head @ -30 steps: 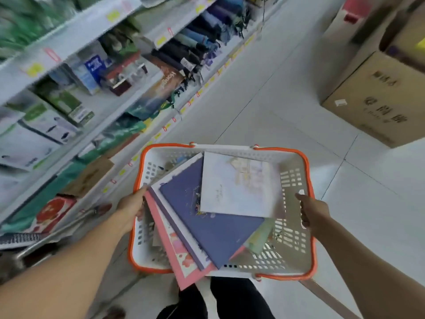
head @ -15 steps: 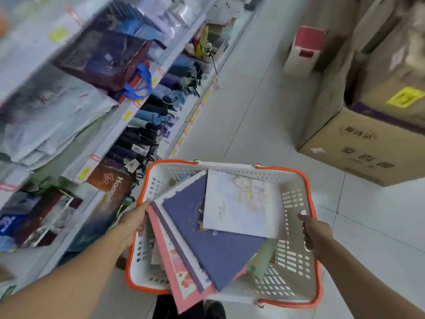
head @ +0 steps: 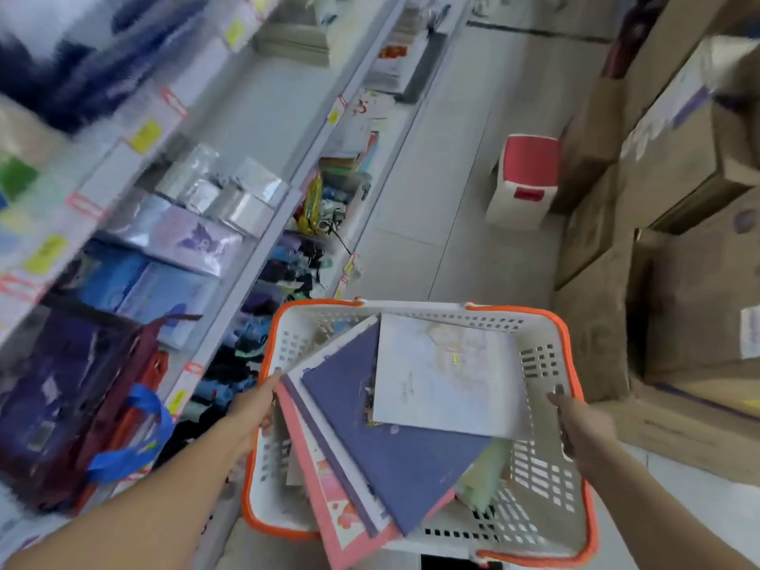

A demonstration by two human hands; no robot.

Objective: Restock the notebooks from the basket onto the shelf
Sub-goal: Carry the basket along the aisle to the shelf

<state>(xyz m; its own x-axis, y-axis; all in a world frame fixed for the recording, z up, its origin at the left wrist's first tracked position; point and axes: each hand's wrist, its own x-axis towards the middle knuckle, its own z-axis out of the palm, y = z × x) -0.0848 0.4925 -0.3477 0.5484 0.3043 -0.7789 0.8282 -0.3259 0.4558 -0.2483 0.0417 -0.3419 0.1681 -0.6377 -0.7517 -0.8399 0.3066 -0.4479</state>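
Observation:
I carry a white basket with an orange rim in front of me. My left hand grips its left rim and my right hand grips its right rim. Several notebooks lie fanned inside: a pale white one on top, a dark blue one under it, a pink one sticking out over the near edge and a green one low at the right. The shelf runs along my left, with stacks of notebooks further down the aisle.
Bags, packaged stationery and folded umbrellas fill the near shelves on the left. Stacked cardboard boxes line the right side. A red-and-white stool stands on the tiled floor ahead.
The view has advanced along the aisle: the shelf goods slid back past me and the stool and boxes came closer. Both hands keep the same hold on the basket.

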